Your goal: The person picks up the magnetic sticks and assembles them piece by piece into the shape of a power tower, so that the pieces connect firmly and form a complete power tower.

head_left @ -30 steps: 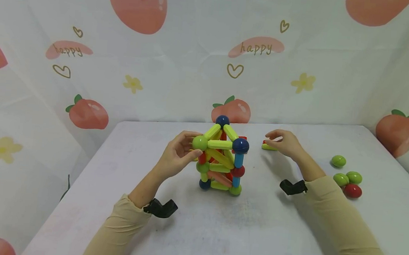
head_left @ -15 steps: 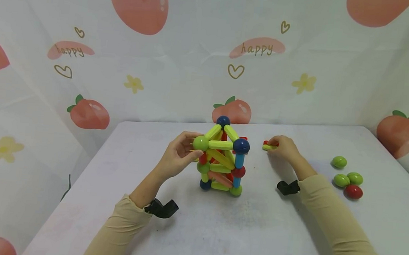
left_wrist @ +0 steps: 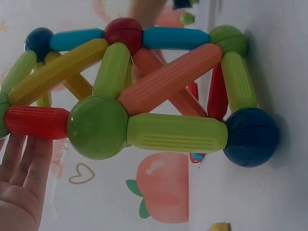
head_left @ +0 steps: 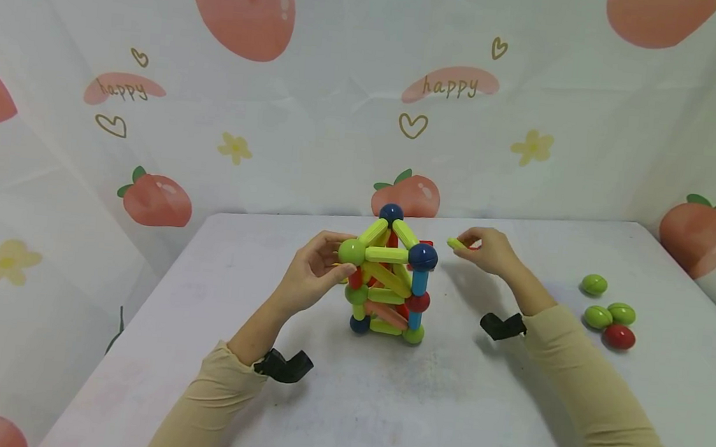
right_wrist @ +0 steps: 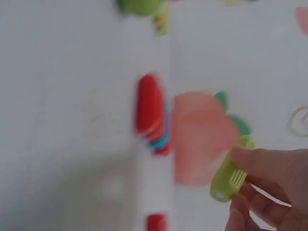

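A tower of coloured magnetic sticks and balls [head_left: 387, 254] stands upright on the table, topped by a dark blue ball [head_left: 392, 213]. My left hand [head_left: 311, 276] holds its upper left corner at a light green ball [head_left: 352, 252], thumb in front and fingers behind. The left wrist view shows those fingers [left_wrist: 31, 166] beside a red stick [left_wrist: 38, 121]. Right of the tower, above the table, my right hand [head_left: 493, 252] pinches a lime-green magnetic stick [right_wrist: 233, 168] between thumb and fingers. Part of this stick is covered by the thumb.
On the right of the table lie several loose balls: light green ones [head_left: 594, 284] and a red one [head_left: 619, 337]. Red sticks [right_wrist: 150, 106] lie behind the tower, blurred in the right wrist view. A printed cloth hangs behind the table.
My right hand reached down to the sticks at the back right, took the lime-green one and lifted it slightly leftward. My left hand stays on the tower.
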Action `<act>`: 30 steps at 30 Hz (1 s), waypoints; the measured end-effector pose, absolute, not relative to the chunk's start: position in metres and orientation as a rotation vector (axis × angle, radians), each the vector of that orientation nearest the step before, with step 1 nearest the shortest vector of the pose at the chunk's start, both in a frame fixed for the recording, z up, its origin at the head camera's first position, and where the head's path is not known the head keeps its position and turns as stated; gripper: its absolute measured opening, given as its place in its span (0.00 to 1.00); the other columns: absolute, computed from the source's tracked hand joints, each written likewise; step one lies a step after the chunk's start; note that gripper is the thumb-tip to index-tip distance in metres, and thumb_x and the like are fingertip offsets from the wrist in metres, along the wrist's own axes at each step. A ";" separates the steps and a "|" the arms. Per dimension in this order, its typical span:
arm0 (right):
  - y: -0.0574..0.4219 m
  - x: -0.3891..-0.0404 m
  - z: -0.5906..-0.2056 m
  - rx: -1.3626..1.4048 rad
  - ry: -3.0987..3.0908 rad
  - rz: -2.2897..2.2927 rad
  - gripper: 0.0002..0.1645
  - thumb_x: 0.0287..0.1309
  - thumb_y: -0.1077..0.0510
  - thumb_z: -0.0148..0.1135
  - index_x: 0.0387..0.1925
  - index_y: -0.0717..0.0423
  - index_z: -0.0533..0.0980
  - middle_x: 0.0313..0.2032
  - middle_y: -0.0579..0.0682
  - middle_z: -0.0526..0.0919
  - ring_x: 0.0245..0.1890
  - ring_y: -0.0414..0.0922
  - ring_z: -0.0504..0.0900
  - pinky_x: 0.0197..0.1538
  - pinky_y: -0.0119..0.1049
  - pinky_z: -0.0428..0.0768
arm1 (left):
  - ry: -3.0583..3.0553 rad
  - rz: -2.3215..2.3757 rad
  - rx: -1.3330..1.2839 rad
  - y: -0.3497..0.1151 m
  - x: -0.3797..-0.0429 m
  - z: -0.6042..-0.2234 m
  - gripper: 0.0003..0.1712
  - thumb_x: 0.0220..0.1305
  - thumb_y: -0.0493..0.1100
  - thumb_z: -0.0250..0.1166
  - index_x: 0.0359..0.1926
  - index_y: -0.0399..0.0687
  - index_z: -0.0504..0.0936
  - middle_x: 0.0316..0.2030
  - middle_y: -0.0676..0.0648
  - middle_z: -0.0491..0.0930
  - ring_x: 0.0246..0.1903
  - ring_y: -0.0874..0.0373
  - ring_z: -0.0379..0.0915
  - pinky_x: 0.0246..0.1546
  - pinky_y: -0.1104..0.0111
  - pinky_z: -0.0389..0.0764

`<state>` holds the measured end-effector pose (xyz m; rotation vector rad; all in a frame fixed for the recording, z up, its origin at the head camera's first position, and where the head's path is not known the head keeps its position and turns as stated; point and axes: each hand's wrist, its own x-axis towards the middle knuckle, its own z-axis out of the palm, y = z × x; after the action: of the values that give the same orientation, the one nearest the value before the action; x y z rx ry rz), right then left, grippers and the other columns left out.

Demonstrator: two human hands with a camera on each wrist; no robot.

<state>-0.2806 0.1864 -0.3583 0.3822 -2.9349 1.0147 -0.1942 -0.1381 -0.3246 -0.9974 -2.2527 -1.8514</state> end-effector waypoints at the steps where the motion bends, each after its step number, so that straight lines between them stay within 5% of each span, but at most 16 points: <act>1: 0.183 -0.279 -0.352 0.404 -2.895 1.065 0.18 0.57 0.57 0.61 0.46 0.66 0.76 0.44 0.64 0.80 0.44 0.57 0.76 0.46 0.45 0.78 | -2.253 -1.850 -0.996 -0.138 -0.194 -0.325 0.23 0.61 0.33 0.60 0.55 0.29 0.65 0.52 0.29 0.71 0.45 0.68 0.75 0.48 0.76 0.78; 7: 0.160 -0.266 -0.304 0.507 -2.687 1.344 0.21 0.61 0.52 0.58 0.52 0.59 0.74 0.49 0.59 0.79 0.46 0.53 0.76 0.45 0.34 0.76 | -2.254 -1.844 -0.996 -0.138 -0.194 -0.324 0.24 0.61 0.34 0.61 0.55 0.29 0.65 0.53 0.29 0.70 0.45 0.69 0.75 0.48 0.76 0.78; 14: 0.129 -0.253 -0.267 0.582 -2.513 1.550 0.21 0.60 0.52 0.59 0.54 0.54 0.74 0.50 0.53 0.79 0.47 0.46 0.78 0.49 0.37 0.76 | -2.253 -1.831 -0.998 -0.137 -0.194 -0.324 0.23 0.61 0.33 0.61 0.55 0.29 0.66 0.53 0.30 0.71 0.45 0.69 0.75 0.48 0.76 0.78; 30: 0.103 -0.251 -0.252 0.703 -2.525 1.617 0.19 0.58 0.53 0.62 0.50 0.52 0.77 0.48 0.51 0.82 0.47 0.46 0.80 0.50 0.40 0.80 | -2.218 -1.857 -1.020 -0.137 -0.194 -0.324 0.24 0.61 0.33 0.60 0.55 0.28 0.65 0.50 0.36 0.73 0.44 0.68 0.75 0.47 0.76 0.79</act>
<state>-0.2515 0.1026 -0.2520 0.7031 -2.5251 1.6174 -0.1940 -0.1367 -0.3241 -1.0201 -2.2183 -1.8571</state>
